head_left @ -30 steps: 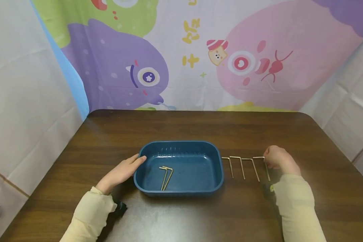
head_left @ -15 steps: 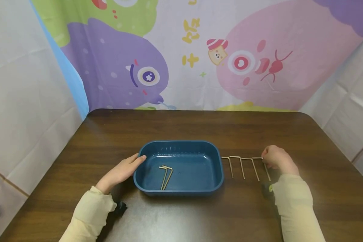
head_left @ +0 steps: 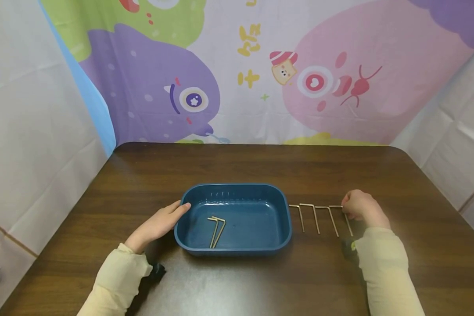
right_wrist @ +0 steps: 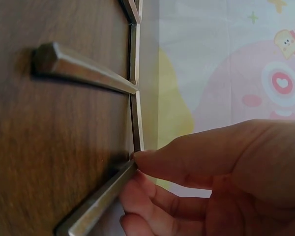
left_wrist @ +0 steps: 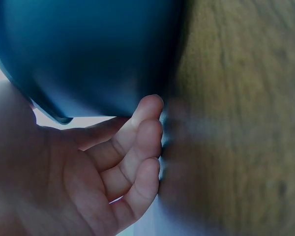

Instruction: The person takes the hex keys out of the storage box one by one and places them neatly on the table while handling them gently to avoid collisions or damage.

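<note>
A blue rectangular tray (head_left: 253,226) stands on the table with two brass-coloured hex keys (head_left: 217,232) lying inside it. My left hand (head_left: 158,224) holds the tray's left wall, thumb over the rim and fingers outside. In the left wrist view the fingertips (left_wrist: 148,140) are low, near the tabletop. To the right of the tray, several hex keys (head_left: 317,219) lie in a row, short arms to the left. At the row's right end my right hand (head_left: 365,208) pinches the last hex key (right_wrist: 101,201) near its bend, between thumb and fingers, where it meets its neighbour's short arm.
The dark wooden table (head_left: 237,166) ends at the back against a cartoon-printed curtain (head_left: 253,109). Pale sheeting (head_left: 35,109) hangs at both sides. A small black object (head_left: 156,273) is by the left sleeve.
My right hand has shifted very slightly left with the last hex key, whose neighbour has moved a little too. The left hand and tray stay in place.
</note>
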Demonstrator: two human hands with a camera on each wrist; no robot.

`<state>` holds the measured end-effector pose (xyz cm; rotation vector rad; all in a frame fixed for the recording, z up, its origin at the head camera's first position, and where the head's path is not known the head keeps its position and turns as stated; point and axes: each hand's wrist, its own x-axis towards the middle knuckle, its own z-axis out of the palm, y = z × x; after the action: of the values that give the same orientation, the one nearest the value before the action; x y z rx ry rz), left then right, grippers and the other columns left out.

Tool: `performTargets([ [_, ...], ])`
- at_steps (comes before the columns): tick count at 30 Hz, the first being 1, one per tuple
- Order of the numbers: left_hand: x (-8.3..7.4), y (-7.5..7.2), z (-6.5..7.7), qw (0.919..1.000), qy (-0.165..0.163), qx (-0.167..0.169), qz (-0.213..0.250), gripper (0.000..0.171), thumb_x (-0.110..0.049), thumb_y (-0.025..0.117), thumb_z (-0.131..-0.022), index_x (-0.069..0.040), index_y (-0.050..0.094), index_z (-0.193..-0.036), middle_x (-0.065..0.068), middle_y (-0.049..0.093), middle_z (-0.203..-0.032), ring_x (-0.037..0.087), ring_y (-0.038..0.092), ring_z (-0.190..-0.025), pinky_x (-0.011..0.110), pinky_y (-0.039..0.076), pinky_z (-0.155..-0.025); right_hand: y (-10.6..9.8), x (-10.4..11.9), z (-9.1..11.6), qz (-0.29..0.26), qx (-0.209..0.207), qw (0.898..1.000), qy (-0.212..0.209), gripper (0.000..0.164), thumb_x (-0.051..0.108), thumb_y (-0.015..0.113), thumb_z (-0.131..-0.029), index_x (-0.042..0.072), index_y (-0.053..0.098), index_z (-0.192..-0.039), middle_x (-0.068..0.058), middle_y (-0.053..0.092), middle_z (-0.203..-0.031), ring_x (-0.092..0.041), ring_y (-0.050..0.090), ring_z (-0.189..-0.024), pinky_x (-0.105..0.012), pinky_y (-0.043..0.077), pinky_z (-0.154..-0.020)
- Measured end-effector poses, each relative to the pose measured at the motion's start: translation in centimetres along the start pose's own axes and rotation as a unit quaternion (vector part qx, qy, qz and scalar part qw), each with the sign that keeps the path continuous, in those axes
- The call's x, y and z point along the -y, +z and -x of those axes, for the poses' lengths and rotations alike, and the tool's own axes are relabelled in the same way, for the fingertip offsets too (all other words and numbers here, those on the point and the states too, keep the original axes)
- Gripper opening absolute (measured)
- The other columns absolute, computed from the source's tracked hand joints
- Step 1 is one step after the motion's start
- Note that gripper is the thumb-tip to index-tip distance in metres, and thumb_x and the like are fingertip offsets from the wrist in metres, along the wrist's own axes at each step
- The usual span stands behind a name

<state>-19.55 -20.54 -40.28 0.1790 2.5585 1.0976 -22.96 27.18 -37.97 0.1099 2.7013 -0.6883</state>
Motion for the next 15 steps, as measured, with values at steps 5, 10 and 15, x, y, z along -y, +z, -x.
performTargets([
  [5, -0.03, 0.02, 0.01, 1.0, 0.001, 0.001, 0.001, 0.075, -0.053, 0.027, -0.095, 0.004, 0.02, -0.142, 0.024, 0.03, -0.143, 0.039, 0.033, -0.129, 0.056, 0.028, -0.102, 0.15, -0.06, -0.05, -0.004, -0.003, 1.0, 0.005, 0.009, 0.005, 0.05, -0.08, -0.001, 0.055, -0.085, -0.005, 0.058, -0.066, -0.015, 0.056, -0.062, -0.028, 0.049, -0.056],
  [10, 0.01, 0.04, 0.04, 1.0, -0.001, -0.001, 0.0, 0.074, -0.053, 0.027, -0.095, 0.004, 0.02, -0.142, 0.024, 0.03, -0.143, 0.039, 0.033, -0.129, 0.055, 0.029, -0.102, 0.28, -0.06, -0.05, -0.004, -0.008, 1.0, 0.006, 0.007, 0.005, 0.052, -0.081, 0.0, 0.055, -0.084, -0.006, 0.059, -0.067, -0.014, 0.057, -0.061, -0.027, 0.049, -0.056],
  [15, 0.04, 0.04, 0.0, 1.0, 0.0, -0.001, 0.0, 0.075, -0.053, 0.027, -0.095, 0.004, 0.02, -0.142, 0.024, 0.032, -0.142, 0.039, 0.035, -0.128, 0.055, 0.031, -0.101, 0.19, 0.03, 0.05, -0.004, -0.008, 1.0, 0.006, 0.006, 0.005, 0.052, -0.081, 0.0, 0.054, -0.083, -0.006, 0.059, -0.067, -0.014, 0.056, -0.061, -0.027, 0.048, -0.056],
])
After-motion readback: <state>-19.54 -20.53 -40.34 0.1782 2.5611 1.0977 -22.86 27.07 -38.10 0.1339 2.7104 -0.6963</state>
